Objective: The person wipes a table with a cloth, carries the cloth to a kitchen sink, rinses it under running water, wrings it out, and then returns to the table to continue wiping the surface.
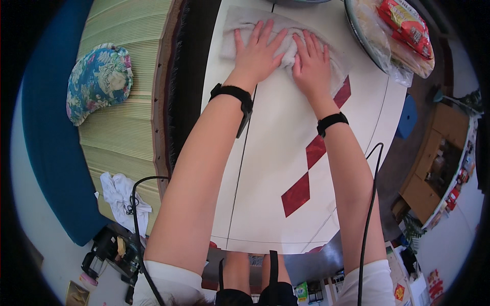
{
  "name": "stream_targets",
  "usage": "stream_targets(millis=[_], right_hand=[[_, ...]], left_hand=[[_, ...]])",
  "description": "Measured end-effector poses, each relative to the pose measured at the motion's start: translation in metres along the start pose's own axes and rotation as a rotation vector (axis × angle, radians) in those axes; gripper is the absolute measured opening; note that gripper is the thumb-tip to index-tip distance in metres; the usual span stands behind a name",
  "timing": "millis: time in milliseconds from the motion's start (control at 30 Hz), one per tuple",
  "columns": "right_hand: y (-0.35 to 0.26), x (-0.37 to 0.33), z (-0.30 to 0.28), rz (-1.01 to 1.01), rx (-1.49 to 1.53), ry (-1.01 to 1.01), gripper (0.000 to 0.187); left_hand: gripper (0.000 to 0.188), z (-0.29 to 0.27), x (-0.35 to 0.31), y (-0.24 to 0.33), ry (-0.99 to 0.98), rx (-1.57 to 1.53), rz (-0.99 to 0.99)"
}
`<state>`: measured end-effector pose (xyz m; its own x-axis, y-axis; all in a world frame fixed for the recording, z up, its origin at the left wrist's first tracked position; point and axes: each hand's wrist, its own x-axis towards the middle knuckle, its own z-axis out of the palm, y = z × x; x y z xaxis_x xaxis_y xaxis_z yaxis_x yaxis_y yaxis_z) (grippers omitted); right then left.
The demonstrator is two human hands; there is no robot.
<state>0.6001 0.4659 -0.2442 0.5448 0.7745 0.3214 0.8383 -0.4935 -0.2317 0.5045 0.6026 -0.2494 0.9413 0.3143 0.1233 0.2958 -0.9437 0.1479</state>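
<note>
A light grey cloth lies spread and wrinkled over the far part of a white table with red diamond shapes. My left hand rests flat on the cloth with its fingers spread. Beside it, my right hand presses on the cloth's right half, fingers stretched out and palm down. Both arms reach forward over the table, with a black band on each wrist. What lies under the palms is hidden.
At the far right of the table stands a round tray holding plastic bags and a red packet. Left of the table is a mat-covered seat with a floral pillow and a white cloth. Black cables run along both arms.
</note>
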Motion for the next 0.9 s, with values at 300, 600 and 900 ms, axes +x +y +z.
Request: stream_targets(millis=[300, 600, 900], right_hand=[[-0.01, -0.025, 0.004, 0.019, -0.064, 0.076, 0.043], [-0.07, -0.101, -0.018, -0.025, -0.014, 0.003, 0.044], [-0.163, -0.211, -0.053, -0.051, 0.105, -0.164, 0.047]], left_hand=[[0.066, -0.019, -0.023, 0.027, -0.197, -0.07, -0.153], [0.057, -0.017, -0.137, 0.02, 0.044, 0.001, -0.068], [0.064, -0.058, -0.299, 0.039, -0.156, -0.005, -0.138]])
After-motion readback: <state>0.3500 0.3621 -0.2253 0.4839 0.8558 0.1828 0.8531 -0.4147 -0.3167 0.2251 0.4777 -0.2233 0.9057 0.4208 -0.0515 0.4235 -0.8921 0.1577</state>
